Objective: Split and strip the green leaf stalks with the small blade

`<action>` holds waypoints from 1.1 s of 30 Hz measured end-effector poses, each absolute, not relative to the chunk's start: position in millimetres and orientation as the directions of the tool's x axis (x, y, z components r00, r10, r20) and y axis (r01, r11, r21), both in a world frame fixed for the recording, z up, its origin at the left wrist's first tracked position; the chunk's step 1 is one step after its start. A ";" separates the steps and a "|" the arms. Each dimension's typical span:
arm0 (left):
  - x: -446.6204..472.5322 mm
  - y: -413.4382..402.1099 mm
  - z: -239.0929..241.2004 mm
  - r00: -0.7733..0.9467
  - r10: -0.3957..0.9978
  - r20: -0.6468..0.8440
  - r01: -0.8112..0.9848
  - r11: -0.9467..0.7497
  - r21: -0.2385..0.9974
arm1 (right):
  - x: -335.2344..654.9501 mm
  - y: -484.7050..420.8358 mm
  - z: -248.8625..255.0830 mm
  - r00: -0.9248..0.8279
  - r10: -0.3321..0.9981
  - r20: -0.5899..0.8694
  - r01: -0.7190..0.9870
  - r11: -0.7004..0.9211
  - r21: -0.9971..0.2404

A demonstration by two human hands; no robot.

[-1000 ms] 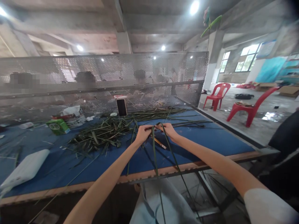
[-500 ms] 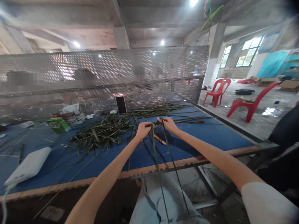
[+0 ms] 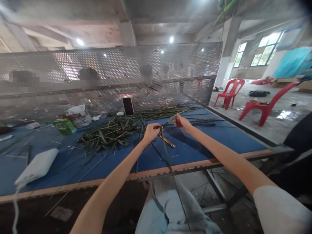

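Both arms reach out over a blue table. My left hand is closed in a pinch on a long green leaf strip that hangs down past the table's front edge to my lap. My right hand is closed on the upper end of the same strip, a little higher and to the right. A pile of green leaves and stems lies just beyond my left hand. A thin brown tool lies on the table below my hands.
A perforated metal screen stands along the table's far side, with people behind it. A phone leans on it. A green carton and white power bank lie left. Red chairs stand right.
My right hand has lifted and moved right, away from my left hand, drawing the strip's upper end with it. The two hanging strands now read as one. The camera tilted slightly.
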State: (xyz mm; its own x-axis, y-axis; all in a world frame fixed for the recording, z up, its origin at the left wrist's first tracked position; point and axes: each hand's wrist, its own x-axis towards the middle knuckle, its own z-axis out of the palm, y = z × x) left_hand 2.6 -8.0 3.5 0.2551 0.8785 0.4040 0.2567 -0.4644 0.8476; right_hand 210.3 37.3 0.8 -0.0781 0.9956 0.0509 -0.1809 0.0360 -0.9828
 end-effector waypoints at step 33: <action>8.7 -19.5 18.6 0.200 0.975 0.100 -0.024 -0.097 0.995 | 179.9 5.0 -0.9 -0.226 0.952 0.207 -0.066 0.197 -0.978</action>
State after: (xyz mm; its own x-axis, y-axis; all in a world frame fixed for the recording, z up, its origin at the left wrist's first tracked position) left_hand 8.7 -19.5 18.6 0.2001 0.9747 0.0995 -0.0236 -0.0967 0.9950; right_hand 179.9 5.0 -0.9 -0.2259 0.9518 0.2074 -0.0665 0.1974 -0.9781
